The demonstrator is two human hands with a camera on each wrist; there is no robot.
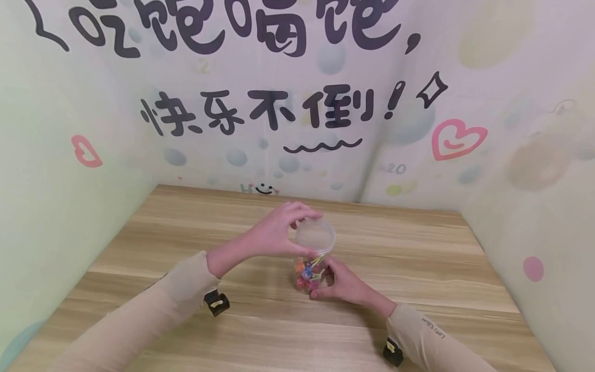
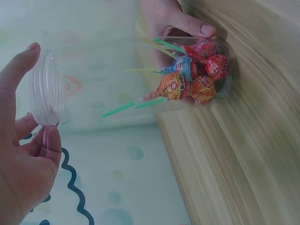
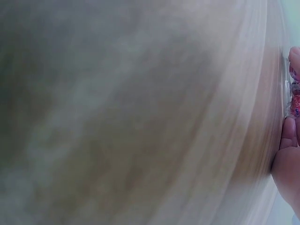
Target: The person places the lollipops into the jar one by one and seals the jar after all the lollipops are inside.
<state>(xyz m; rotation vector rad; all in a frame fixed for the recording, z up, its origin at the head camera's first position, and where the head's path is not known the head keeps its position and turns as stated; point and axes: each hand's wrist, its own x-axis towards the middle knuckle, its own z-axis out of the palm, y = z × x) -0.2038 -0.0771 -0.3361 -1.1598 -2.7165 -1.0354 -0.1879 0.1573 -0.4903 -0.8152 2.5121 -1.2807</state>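
A clear plastic jar [image 2: 103, 61] stands upright on the wooden table, with several wrapped lollipops [image 1: 306, 273] in its lower part. Orange, red and blue wrappers with green and yellow sticks show through its wall. On the jar's mouth sits a clear round lid [image 1: 316, 235]. My left hand [image 1: 277, 233] grips the lid's rim from the left, thumb on one side and fingers on the other. Low on the jar's right side, my right hand [image 1: 345, 284] holds the body between thumb and fingers. The right wrist view catches only part of that hand and some red wrappers [image 3: 295, 105] at its edge.
The wood-grained table [image 1: 186, 227] reaches back to a printed wall [image 1: 260, 150] with dark lettering and pink hearts. Side walls close in at left and right. Each sleeve has a small black device [image 1: 216, 303] at the wrist.
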